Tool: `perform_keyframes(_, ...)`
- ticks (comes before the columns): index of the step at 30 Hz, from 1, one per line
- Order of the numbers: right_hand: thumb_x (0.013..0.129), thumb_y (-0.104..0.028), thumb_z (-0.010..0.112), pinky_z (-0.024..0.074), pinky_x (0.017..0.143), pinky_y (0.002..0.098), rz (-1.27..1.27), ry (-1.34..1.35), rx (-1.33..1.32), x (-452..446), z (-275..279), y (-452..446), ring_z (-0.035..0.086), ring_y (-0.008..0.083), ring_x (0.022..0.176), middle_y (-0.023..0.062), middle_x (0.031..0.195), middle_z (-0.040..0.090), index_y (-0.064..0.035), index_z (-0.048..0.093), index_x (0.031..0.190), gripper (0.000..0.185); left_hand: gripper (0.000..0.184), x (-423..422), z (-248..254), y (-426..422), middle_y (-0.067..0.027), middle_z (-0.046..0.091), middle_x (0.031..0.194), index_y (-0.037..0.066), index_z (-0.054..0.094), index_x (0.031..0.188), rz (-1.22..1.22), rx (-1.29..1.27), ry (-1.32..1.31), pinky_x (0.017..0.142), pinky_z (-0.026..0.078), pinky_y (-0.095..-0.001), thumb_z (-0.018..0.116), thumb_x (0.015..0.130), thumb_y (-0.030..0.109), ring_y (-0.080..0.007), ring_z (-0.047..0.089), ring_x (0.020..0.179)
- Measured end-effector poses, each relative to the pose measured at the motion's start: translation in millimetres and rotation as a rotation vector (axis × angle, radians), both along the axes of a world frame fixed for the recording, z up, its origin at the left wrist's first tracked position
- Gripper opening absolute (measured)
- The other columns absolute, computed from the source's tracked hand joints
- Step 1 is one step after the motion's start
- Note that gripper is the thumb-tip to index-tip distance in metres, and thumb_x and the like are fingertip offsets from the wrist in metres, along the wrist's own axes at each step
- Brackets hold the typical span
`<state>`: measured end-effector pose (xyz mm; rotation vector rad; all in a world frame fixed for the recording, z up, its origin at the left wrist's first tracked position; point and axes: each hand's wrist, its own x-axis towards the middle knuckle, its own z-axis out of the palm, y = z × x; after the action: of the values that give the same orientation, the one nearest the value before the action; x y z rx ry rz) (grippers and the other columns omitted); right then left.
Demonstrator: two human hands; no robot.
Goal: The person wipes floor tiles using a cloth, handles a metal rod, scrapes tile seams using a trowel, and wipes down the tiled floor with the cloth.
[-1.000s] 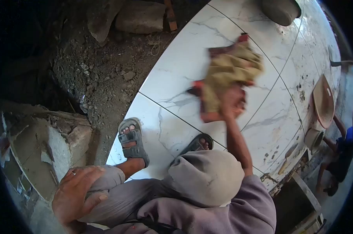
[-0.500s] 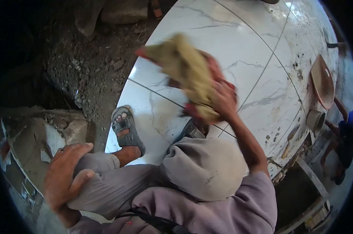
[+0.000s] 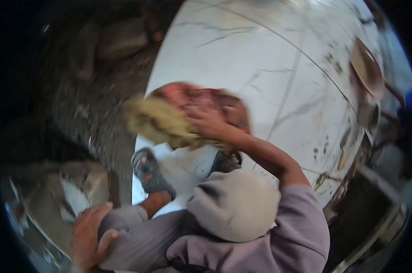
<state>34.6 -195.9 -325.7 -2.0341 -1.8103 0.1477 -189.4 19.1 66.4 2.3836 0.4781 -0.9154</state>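
Note:
A red and yellowish-brown rag (image 3: 158, 122) is spread over the white marbled floor tiles (image 3: 228, 59), its left part reaching the tile edge and blurred by motion. On its red part lies my right hand (image 3: 209, 123), holding the cloth against the floor with partly smeared fingers. My left hand (image 3: 90, 234) rests on my left knee, thumb apart from the fingers, with nothing in it. My sandaled left foot (image 3: 152, 173) stands on the tiles just below the rag. The other sandal (image 3: 225, 163) is partly hidden behind my right knee.
Dark soil and rubble (image 3: 94, 113) border the tiles on the left. Broken slabs (image 3: 90, 184) lie near my left hand. To the right are a shallow brown pan (image 3: 367, 68), a small container (image 3: 369, 116), and another person's arm (image 3: 394, 93).
My right hand has swept the rag left and lowered it from a lifted, bunched shape onto the tiles. My left hand stays on the knee. The camera view has shifted slightly.

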Motion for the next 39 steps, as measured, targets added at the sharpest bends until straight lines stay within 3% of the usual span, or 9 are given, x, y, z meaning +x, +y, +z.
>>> perform_keyframes(6,0.075,-0.022,0.057,0.0323,0.09,0.0681,-0.462,-0.054,0.128,86,-24,74,0.044,0.0323,0.121,0.0106,0.124,0.051,-0.0179,0.06,0.113,0.039,0.058,42,-14,-12,-0.0206,0.059,0.119,0.001,0.054,0.124,0.153,0.013,0.056,0.096,0.04,-0.0393,0.06,0.086,0.045,-0.0339,0.057,0.109)
perform_keyframes(8,0.071,-0.022,0.06,0.0336,0.084,0.0592,-0.755,-0.181,0.044,133,-16,32,0.047,0.0312,0.115,0.0076,0.117,0.055,-0.0199,0.06,0.113,0.042,0.06,59,-16,-16,-0.0206,0.06,0.117,0.002,0.053,0.126,0.103,0.078,0.071,0.095,0.041,-0.0397,0.059,0.087,0.047,-0.0337,0.058,0.108)
perform_keyframes(14,0.076,-0.02,0.056,0.0384,0.087,0.0457,-1.148,-0.337,0.081,163,-33,-235,0.049,0.0262,0.111,0.0066,0.11,0.058,-0.0131,0.061,0.116,0.041,0.062,97,-32,-19,-0.0206,0.061,0.115,0.004,0.052,0.128,0.15,0.022,0.09,0.092,0.044,-0.0432,0.055,0.089,0.052,-0.0336,0.058,0.107)
perform_keyframes(18,0.088,-0.021,0.049,0.0456,0.068,0.0449,-1.596,-0.715,-0.307,97,-98,-466,0.057,0.0306,0.075,0.0107,0.084,0.057,-0.015,0.063,0.092,0.015,0.059,105,-38,-26,-0.0216,0.059,0.117,0.005,0.051,0.128,0.141,0.073,0.092,0.093,0.043,-0.0437,0.057,0.089,0.048,-0.0341,0.056,0.111)
perform_keyframes(21,0.079,-0.031,0.062,0.0493,0.084,0.0487,-2.127,0.173,-0.455,58,-9,-524,0.063,0.0395,0.098,0.0221,0.103,0.065,-0.0127,0.059,0.11,0.036,0.055,113,-37,-32,-0.0215,0.058,0.119,0.005,0.051,0.128,0.093,0.1,0.099,0.095,0.042,-0.0435,0.057,0.089,0.043,-0.0339,0.055,0.112)
perform_keyframes(27,0.078,-0.01,0.051,0.0513,0.072,0.0413,-2.139,0.313,-0.232,52,50,-461,0.064,0.0328,0.079,0.0227,0.092,0.066,0.0016,0.062,0.084,0.017,0.044,149,-36,-29,-0.0198,0.057,0.123,0.004,0.051,0.128,-0.274,0.228,0.08,0.097,0.042,-0.0417,0.059,0.088,0.021,-0.0331,0.055,0.114)
perform_keyframes(32,0.086,-0.029,0.05,0.0217,0.105,0.0603,-1.403,0.41,-0.07,54,-4,-244,0.021,0.0504,0.13,0.0274,0.143,0.024,-0.0023,0.035,0.137,0.059,0.044,241,-78,-44,-0.022,0.057,0.119,-0.001,0.051,0.124,-0.565,0.127,-0.198,0.092,0.044,-0.0423,0.062,0.085,0.017,-0.0385,0.056,0.108)
perform_keyframes(34,0.08,-0.027,0.058,0.0136,0.107,0.0635,-1.156,0.086,0.094,29,-22,-203,0.014,0.0376,0.141,0.0135,0.15,0.023,-0.018,0.046,0.135,0.057,0.042,293,-101,-80,-0.0224,0.057,0.12,0.0,0.052,0.124,-0.638,0.081,-0.246,0.092,0.045,-0.041,0.061,0.086,0.014,-0.0382,0.056,0.108)
perform_keyframes(39,0.086,-0.027,0.052,0.0214,0.109,0.0497,-1.16,0.118,0.113,66,7,-277,0.028,0.0357,0.132,0.0075,0.144,0.035,-0.0203,0.044,0.14,0.055,0.038,362,-144,-130,-0.0214,0.06,0.117,0.001,0.052,0.124,-0.541,0.078,-0.186,0.091,0.045,-0.0386,0.059,0.088,0.013,-0.0342,0.059,0.107)
